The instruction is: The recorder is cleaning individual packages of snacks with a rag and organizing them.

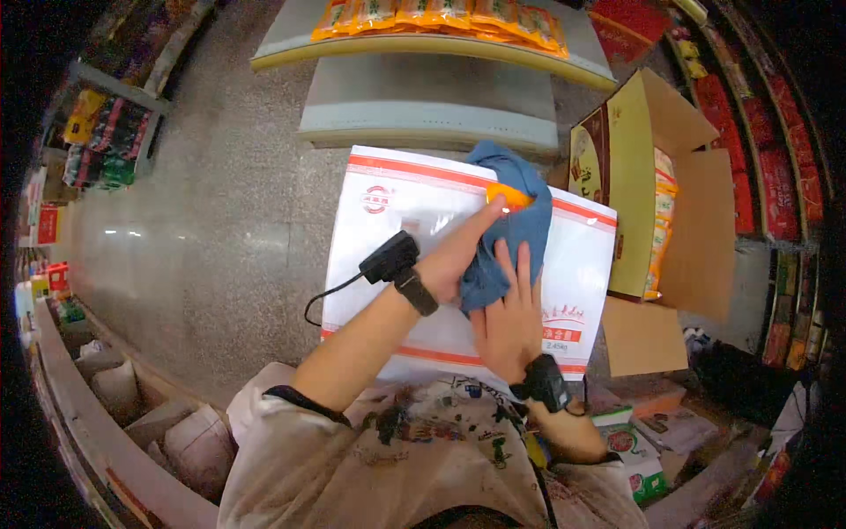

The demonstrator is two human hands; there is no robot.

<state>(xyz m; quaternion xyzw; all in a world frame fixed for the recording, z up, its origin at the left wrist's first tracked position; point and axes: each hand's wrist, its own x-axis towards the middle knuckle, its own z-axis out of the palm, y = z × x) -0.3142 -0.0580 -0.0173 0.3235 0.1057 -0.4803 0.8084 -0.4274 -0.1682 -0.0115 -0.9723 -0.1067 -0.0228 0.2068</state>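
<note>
My left hand [461, 250] holds an orange packet [507, 197] with its thumb on top. Most of the packet is covered by a blue cloth [505, 254], and the left fingers are partly hidden under the folds. My right hand [512, 324] lies on the lower part of the cloth, palm down and fingers apart. Under both hands and the cloth is a large white glossy package [581, 264] with red stripes and printing, close in front of my body.
Ahead, a low display shelf [436, 46] bears a row of orange packets [443, 16]. An open cardboard carton [631, 192] with similar packets stands to the right. Stocked shelves line both sides. Green-and-white bags [628, 443] lie at lower right. Speckled floor [231, 218] stretches to the left.
</note>
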